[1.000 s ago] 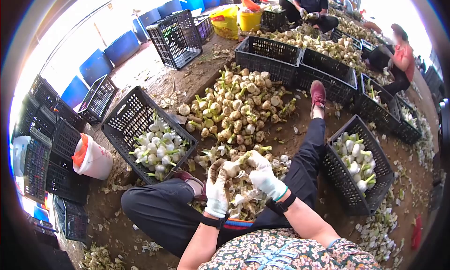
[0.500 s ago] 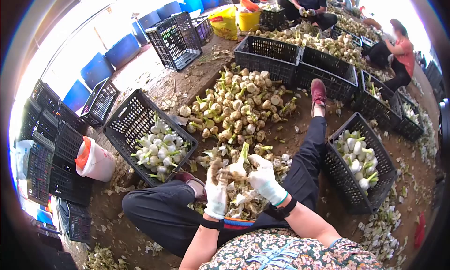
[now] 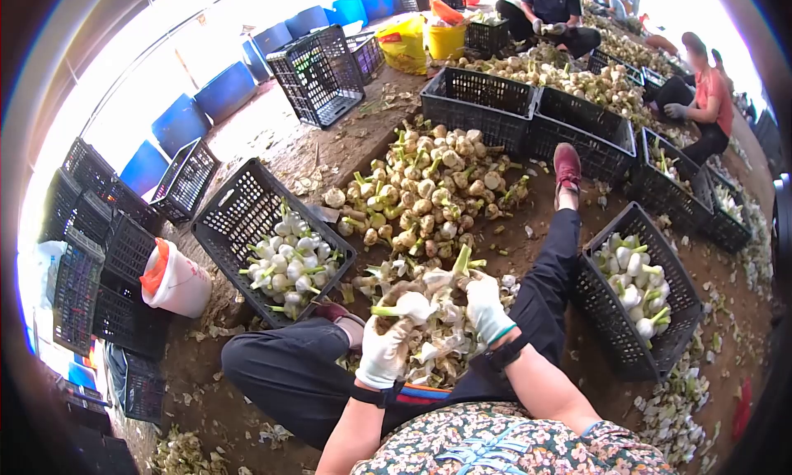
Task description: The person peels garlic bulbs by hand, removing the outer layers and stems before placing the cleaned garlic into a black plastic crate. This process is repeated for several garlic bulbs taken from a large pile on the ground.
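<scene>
A white garlic bulb point(image 3: 418, 308), its green stem pointing left, rests in the curled fingers of my gloved left hand point(image 3: 384, 351). Close to its right is my gloved right hand point(image 3: 488, 312), fingers bent inward; what they grip, if anything, is hidden. A green garlic stem point(image 3: 463, 259) stands up just beyond those fingertips. Loose garlic skins point(image 3: 441, 347) lie under both hands, between my legs. Ahead is a heap of untrimmed garlic point(image 3: 433, 182) with brownish skins. Cleaned white bulbs point(image 3: 290, 261) partly fill the black crate point(image 3: 235, 203) at my left.
Another black crate point(image 3: 606, 326) with white garlic stands beside my right leg. Black crates point(image 3: 478, 116) line the far side of the heap. A white bucket point(image 3: 183, 285) and stacked crates point(image 3: 124, 310) are at left. Two people point(image 3: 551, 17) point(image 3: 705, 104) sit further off among garlic.
The garlic bulb has turned from stem-up to stem-left and now sits toward my left hand. My right hand has drawn slightly away from it. The whole view has shifted a little.
</scene>
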`<state>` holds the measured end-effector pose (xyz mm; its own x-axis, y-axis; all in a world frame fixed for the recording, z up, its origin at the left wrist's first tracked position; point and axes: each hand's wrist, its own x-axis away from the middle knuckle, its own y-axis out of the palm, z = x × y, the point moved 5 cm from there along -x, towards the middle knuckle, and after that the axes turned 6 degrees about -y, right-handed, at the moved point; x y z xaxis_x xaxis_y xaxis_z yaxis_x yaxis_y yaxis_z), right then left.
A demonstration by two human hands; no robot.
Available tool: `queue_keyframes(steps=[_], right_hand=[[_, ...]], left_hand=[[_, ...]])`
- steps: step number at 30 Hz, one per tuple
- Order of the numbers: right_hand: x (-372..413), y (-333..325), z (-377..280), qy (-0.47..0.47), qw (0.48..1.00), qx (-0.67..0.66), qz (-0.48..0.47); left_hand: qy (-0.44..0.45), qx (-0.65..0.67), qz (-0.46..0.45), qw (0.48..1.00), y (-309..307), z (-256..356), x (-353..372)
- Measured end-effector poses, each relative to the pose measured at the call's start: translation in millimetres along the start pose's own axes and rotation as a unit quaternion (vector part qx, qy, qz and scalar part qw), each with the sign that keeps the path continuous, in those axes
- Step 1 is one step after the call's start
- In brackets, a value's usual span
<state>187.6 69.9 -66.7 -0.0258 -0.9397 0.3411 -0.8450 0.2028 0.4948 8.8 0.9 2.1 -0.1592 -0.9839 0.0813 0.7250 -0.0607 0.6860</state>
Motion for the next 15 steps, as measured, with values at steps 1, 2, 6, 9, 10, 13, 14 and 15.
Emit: queue_keyframes(steps=[1,2,6,9,10,13,14,15], right_hand=[[-1.2,-8.2,0.4,0.0,1.0,0.0,0.0],[-3.6,-6.3,-6.7,-0.109,0.936,0.312,-0.12],[34.3,37.6,-39.4,-0.23,0.786,0.528,-0.225],[57.7,76.1,-69.7,-0.257,0.797,0.474,-0.273],[62.2,85.3,-74.0,-0.29,0.768,0.483,-0.304],[61.9,94.9,-76.3,-0.32,0.681,0.575,-0.323],[60.0,95.9,-74.4,-0.312,0.637,0.623,-0.328],[60.0,97.9,-73.0,-0.342,0.598,0.636,-0.349]], left_hand=[[0.004,-0.001,0.002,1.0,-4.0,3.0,1.6],[0.012,-0.002,0.005,1.0,-8.1,7.2,1.9],[0.008,-0.159,0.058,0.986,-21.8,8.2,2.1],[0.047,-0.317,0.054,0.946,-7.1,12.0,-0.5],[0.084,-0.402,0.038,0.911,-0.5,14.3,-0.6],[0.099,-0.459,0.015,0.883,6.7,17.0,0.1],[0.114,-0.501,0.004,0.858,10.3,18.0,1.2],[0.11,-0.494,-0.006,0.862,9.4,16.3,1.7]])
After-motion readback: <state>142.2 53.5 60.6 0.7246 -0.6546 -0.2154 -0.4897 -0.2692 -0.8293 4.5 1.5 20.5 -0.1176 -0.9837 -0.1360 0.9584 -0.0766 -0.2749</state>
